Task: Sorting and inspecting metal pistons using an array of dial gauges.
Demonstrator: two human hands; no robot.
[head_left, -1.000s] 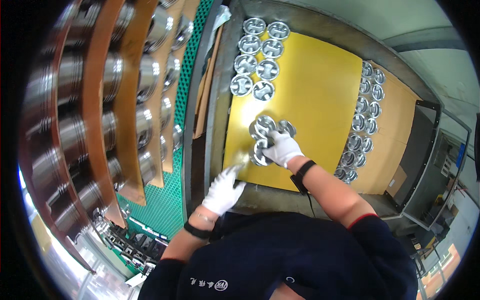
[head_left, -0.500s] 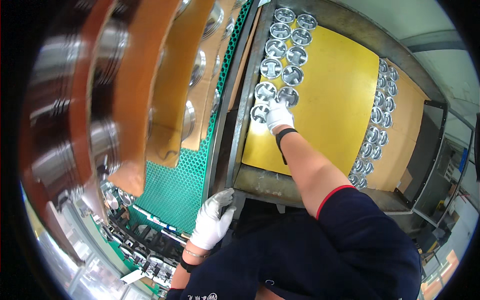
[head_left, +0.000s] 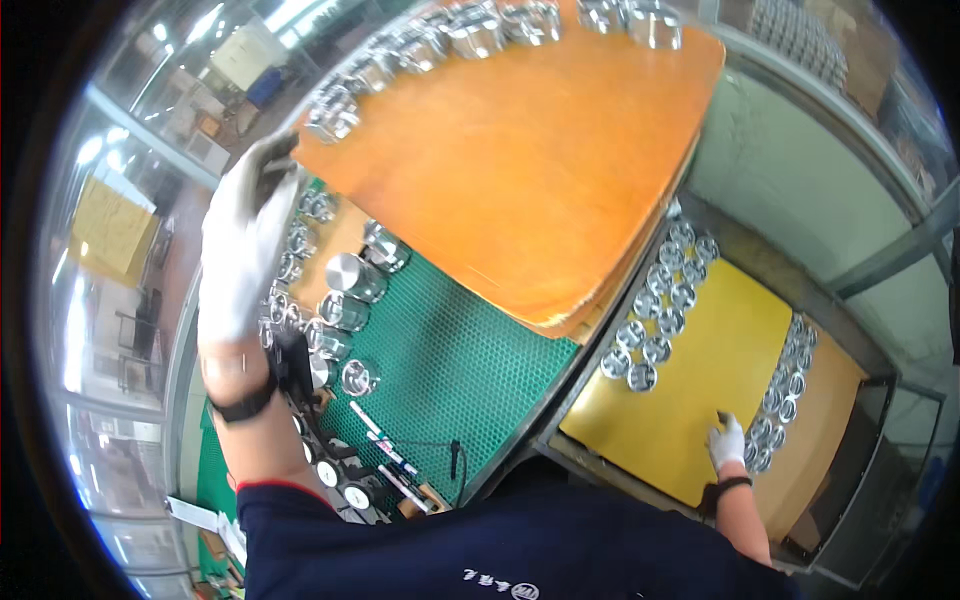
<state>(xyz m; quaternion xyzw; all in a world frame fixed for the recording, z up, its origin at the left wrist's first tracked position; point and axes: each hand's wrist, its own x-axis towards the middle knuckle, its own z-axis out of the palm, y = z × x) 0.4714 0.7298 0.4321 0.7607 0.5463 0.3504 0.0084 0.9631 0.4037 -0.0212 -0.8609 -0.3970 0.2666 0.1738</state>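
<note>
Left hand [head_left: 243,245], ten o'clock, curls beside the orange board [head_left: 500,150], grip unclear; right hand [head_left: 727,442], four o'clock, has parted fingers. A careless tug could topple the pistons [head_left: 476,38] along the board's twelve-o'clock edge

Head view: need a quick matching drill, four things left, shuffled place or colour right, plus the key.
Column 1
1. Left hand
2. Right hand
3. Textured mat
4. Round metal parts

Column 2
A. Green
B. In two rows along the left side of the yellow sheet
C. Raised close to the left corner of the orange board
D. At the lower right part of the yellow sheet

Pairs: 1-C, 2-D, 3-A, 4-B
</note>
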